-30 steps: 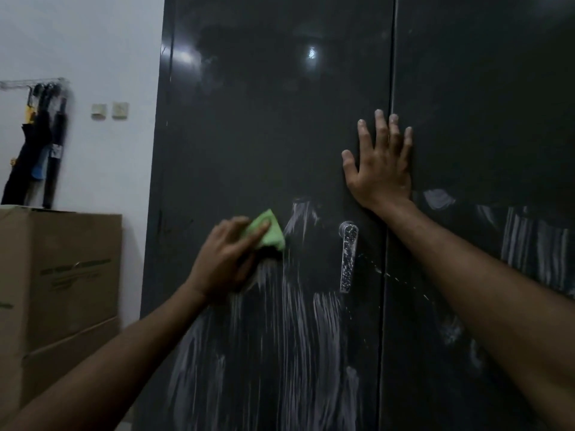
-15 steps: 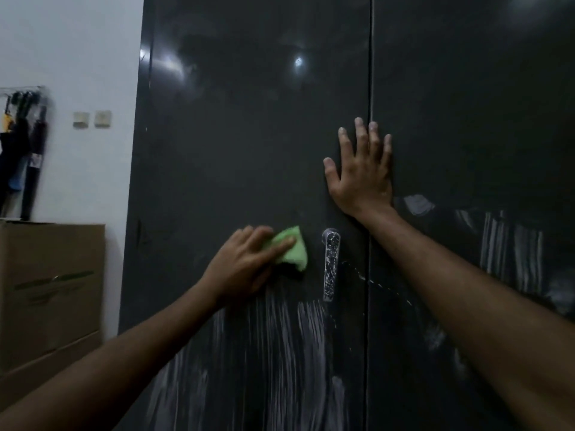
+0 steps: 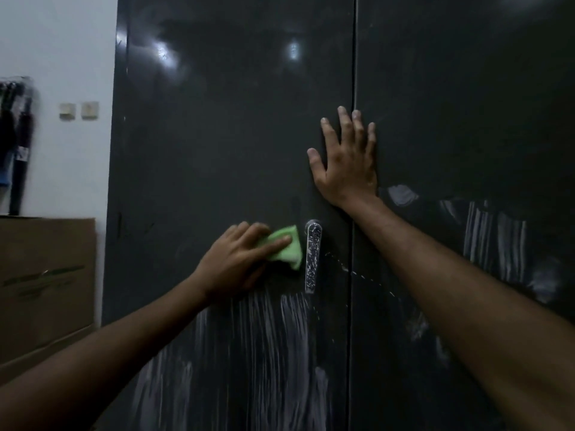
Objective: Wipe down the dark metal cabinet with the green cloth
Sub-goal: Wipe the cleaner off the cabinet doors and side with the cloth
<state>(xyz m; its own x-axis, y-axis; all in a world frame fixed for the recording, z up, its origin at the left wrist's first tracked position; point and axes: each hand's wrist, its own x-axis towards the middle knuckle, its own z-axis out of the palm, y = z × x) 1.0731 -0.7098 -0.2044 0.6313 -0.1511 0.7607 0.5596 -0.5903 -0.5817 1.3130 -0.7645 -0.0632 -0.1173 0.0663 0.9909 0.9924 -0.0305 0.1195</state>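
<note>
My left hand (image 3: 239, 259) presses the small folded green cloth (image 3: 287, 247) flat against the left door of the tall dark metal cabinet (image 3: 217, 135). My fingers lie nearly straight over the cloth and do not curl around it. The cloth is touching or almost touching the narrow silver door handle (image 3: 312, 256), which stands at 3 o'clock from it. My right hand (image 3: 347, 163) is at 1 o'clock from the cloth, open, with spread fingers and the palm flat on the cabinet, across the seam between the two doors. White streaks (image 3: 273, 337) run downward at 6 o'clock from the cloth, and more streaks are on the right door. At 9 o'clock, beside the cabinet, stands a brown cardboard box (image 3: 46, 275) against the white wall (image 3: 62, 42).
</note>
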